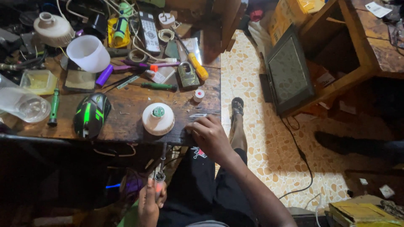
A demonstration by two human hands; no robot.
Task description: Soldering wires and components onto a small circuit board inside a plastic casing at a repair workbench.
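Below the table edge, down by your lap, your left hand (150, 201) is closed around a thin dark tool (161, 166), its fingers wrapped about the lower end so that the shaft stands nearly upright and rises toward the underside of the wooden table (126, 124). Whether the tool's tip touches anything cannot be told; it is dim there.

Up and to the right of that grip, your right hand (209, 136) rests on the table's near corner, fingers curled and pressed down onto the wood. Whether it pinches something small you cannot tell, since the fingers hide what lies under them. Just beyond its fingertips lies a small pale blade-like piece (198, 115), apart from the hand. Just left of this hand sits a white round bulb base (158, 119) with a green board in its middle, near but not touching.

Farther left of the bulb base lies a black mouse with green stripes (91, 114). Farther from your right hand, toward the back, are a small white roll of tape (198, 95), a brass padlock (188, 75), a green-handled screwdriver (158, 85) and a white plastic cup (88, 53) lying tilted.
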